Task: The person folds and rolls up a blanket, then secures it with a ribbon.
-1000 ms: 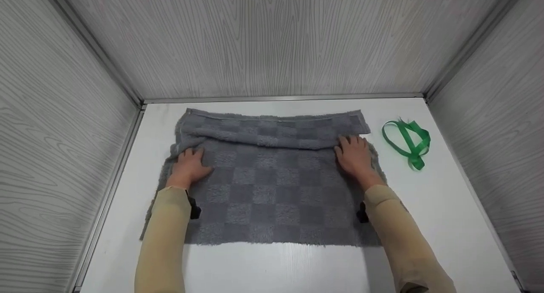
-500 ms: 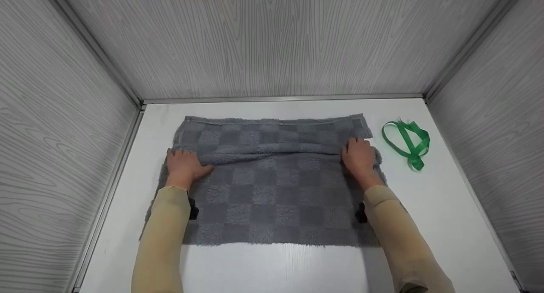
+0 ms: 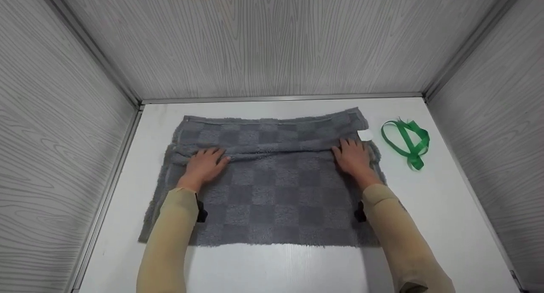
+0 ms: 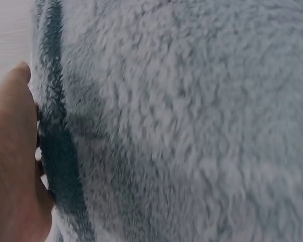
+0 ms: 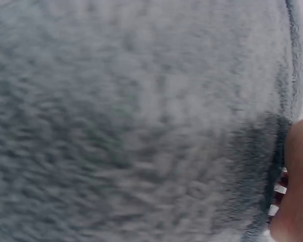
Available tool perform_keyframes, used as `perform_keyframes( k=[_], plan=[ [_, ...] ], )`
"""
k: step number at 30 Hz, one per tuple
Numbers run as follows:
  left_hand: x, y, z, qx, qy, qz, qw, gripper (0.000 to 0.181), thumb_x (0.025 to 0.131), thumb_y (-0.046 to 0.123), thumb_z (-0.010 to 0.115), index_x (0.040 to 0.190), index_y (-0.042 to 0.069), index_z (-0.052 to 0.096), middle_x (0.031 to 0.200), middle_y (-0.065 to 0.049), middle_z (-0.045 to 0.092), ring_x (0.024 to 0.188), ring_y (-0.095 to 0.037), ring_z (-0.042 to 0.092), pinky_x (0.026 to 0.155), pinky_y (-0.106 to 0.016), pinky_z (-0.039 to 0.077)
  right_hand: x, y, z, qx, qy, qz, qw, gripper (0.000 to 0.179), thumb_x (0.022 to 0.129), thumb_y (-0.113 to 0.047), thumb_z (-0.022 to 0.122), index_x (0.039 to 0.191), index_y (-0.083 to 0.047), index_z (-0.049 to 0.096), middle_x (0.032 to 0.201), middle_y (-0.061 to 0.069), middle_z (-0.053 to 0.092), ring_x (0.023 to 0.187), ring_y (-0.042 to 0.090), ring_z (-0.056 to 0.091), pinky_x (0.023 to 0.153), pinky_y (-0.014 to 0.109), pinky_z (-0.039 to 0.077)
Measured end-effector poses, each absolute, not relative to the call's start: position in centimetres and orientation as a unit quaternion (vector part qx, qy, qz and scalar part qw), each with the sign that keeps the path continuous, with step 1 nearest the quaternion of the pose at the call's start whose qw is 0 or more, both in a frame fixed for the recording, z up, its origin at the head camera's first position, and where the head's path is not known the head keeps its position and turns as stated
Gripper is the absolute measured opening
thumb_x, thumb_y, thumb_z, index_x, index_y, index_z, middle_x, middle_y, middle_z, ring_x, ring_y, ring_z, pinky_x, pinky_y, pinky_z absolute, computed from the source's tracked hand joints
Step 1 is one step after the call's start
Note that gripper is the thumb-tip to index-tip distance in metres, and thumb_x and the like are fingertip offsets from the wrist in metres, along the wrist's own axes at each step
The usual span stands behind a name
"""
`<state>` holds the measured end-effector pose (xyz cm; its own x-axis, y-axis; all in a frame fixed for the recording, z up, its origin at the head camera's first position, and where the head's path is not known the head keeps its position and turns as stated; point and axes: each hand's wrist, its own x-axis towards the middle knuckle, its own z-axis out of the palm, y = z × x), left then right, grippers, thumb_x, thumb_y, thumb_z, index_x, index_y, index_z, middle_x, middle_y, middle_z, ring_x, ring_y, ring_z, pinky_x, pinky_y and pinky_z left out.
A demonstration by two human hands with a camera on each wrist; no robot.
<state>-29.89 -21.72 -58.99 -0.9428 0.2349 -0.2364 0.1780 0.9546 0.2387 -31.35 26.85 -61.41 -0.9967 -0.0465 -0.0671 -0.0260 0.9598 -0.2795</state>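
We press our left hand (image 3: pixel 205 165) and right hand (image 3: pixel 352 156) flat, fingers straight, onto the folded edge of the grey checked towel (image 3: pixel 272 199), which lies spread on the white table (image 3: pixel 425 208), left of the green ribbon (image 3: pixel 407 142).

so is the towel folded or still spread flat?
Partly folded. The grey towel has its far edge turned over toward the person; the left hand and right hand press flat along that crease. The near part lies spread.

Recording booth: grey wood-grain walls (image 3: pixel 263 42), white tabletop (image 3: pixel 276 267).
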Motion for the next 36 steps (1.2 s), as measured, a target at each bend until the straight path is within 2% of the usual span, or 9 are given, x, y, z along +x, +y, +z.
perform_keyframes(
  k=[3, 5, 10, 15, 20, 24, 29, 32, 36],
  plan=[
    [-30.1, -21.3, -58.7, 0.077, 0.979, 0.108, 0.152, 0.070, 0.109, 0.058, 0.026, 0.162, 0.012, 0.031, 0.165, -0.019, 0.026, 0.150, -0.046, 0.021, 0.117, -0.066, 0.019, -31.5, 26.6, -61.1, -0.016, 0.985, -0.157, 0.072, 0.069, 0.111, -0.048, 0.032, 0.160, -0.001, 0.027, 0.162, 0.027, 0.026, 0.149, 0.050, 0.017, 0.119, 0.066, 0.003],
    [-30.4, -21.2, -58.5, 0.057, 0.978, 0.109, 0.168, 0.075, 0.108, 0.062, 0.022, 0.163, 0.012, 0.027, 0.167, -0.019, 0.022, 0.151, -0.046, 0.017, 0.117, -0.068, 0.018, -31.5, 26.4, -61.2, -0.025, 0.985, -0.163, 0.060, 0.068, 0.110, -0.048, 0.035, 0.160, -0.002, 0.028, 0.162, 0.027, 0.026, 0.149, 0.050, 0.018, 0.119, 0.066, 0.005],
    [-30.9, -21.0, -58.1, -0.004, 0.974, 0.117, 0.196, 0.079, 0.106, 0.064, 0.017, 0.165, 0.013, 0.016, 0.169, -0.022, 0.007, 0.152, -0.050, 0.006, 0.115, -0.072, 0.014, -31.0, 26.1, -62.1, -0.083, 0.986, -0.141, -0.002, 0.059, 0.109, -0.043, 0.045, 0.152, -0.002, 0.044, 0.152, 0.027, 0.040, 0.142, 0.048, 0.032, 0.119, 0.064, 0.016],
    [-31.1, -20.3, -57.8, -0.049, 0.968, 0.144, 0.202, 0.078, 0.107, 0.060, 0.021, 0.165, 0.009, 0.009, 0.167, -0.027, -0.003, 0.150, -0.056, -0.003, 0.113, -0.076, 0.009, -30.3, 25.9, -62.3, -0.100, 0.988, -0.116, 0.034, 0.064, 0.111, -0.046, 0.039, 0.160, -0.005, 0.033, 0.162, 0.022, 0.031, 0.150, 0.047, 0.020, 0.120, 0.064, 0.008],
    [-31.3, -19.5, -58.7, -0.010, 0.980, 0.128, 0.149, 0.073, 0.110, 0.055, 0.026, 0.165, 0.009, 0.011, 0.168, -0.026, 0.004, 0.152, -0.050, 0.001, 0.116, -0.072, 0.005, -30.1, 25.8, -61.7, -0.085, 0.986, -0.126, 0.073, 0.068, 0.111, -0.048, 0.035, 0.164, -0.008, 0.022, 0.167, 0.021, 0.019, 0.152, 0.048, 0.009, 0.120, 0.066, 0.004],
    [-31.1, -19.5, -59.3, 0.064, 0.983, 0.125, 0.115, 0.069, 0.110, 0.051, 0.032, 0.166, 0.014, 0.015, 0.169, -0.020, 0.009, 0.154, -0.045, 0.005, 0.120, -0.066, 0.004, -30.3, 25.8, -61.6, -0.088, 0.987, -0.126, 0.056, 0.068, 0.110, -0.047, 0.040, 0.164, -0.010, 0.023, 0.167, 0.021, 0.019, 0.152, 0.047, 0.010, 0.120, 0.066, 0.006],
    [-30.5, -20.0, -59.2, 0.097, 0.979, 0.122, 0.131, 0.066, 0.110, 0.051, 0.035, 0.165, 0.015, 0.022, 0.167, -0.019, 0.022, 0.151, -0.044, 0.019, 0.120, -0.063, 0.016, -30.2, 25.6, -61.5, -0.096, 0.987, -0.116, 0.046, 0.063, 0.109, -0.043, 0.046, 0.160, -0.008, 0.033, 0.161, 0.024, 0.031, 0.147, 0.049, 0.023, 0.117, 0.067, 0.017],
    [-30.1, -19.8, -58.9, 0.104, 0.984, 0.086, 0.115, 0.064, 0.110, 0.047, 0.041, 0.163, 0.013, 0.029, 0.161, -0.021, 0.034, 0.146, -0.045, 0.029, 0.116, -0.063, 0.024, -30.0, 25.2, -61.2, -0.102, 0.989, -0.107, 0.028, 0.059, 0.107, -0.040, 0.051, 0.155, -0.006, 0.042, 0.153, 0.026, 0.041, 0.141, 0.049, 0.034, 0.113, 0.067, 0.026],
    [-29.3, -18.8, -58.5, 0.126, 0.986, 0.067, 0.082, 0.063, 0.108, 0.041, 0.051, 0.162, 0.014, 0.032, 0.158, -0.021, 0.036, 0.145, -0.045, 0.031, 0.115, -0.066, 0.024, -29.5, 24.0, -60.6, -0.128, 0.987, -0.097, -0.012, 0.056, 0.106, -0.038, 0.056, 0.153, -0.010, 0.047, 0.149, 0.024, 0.045, 0.140, 0.046, 0.037, 0.115, 0.066, 0.024]
  ],
)
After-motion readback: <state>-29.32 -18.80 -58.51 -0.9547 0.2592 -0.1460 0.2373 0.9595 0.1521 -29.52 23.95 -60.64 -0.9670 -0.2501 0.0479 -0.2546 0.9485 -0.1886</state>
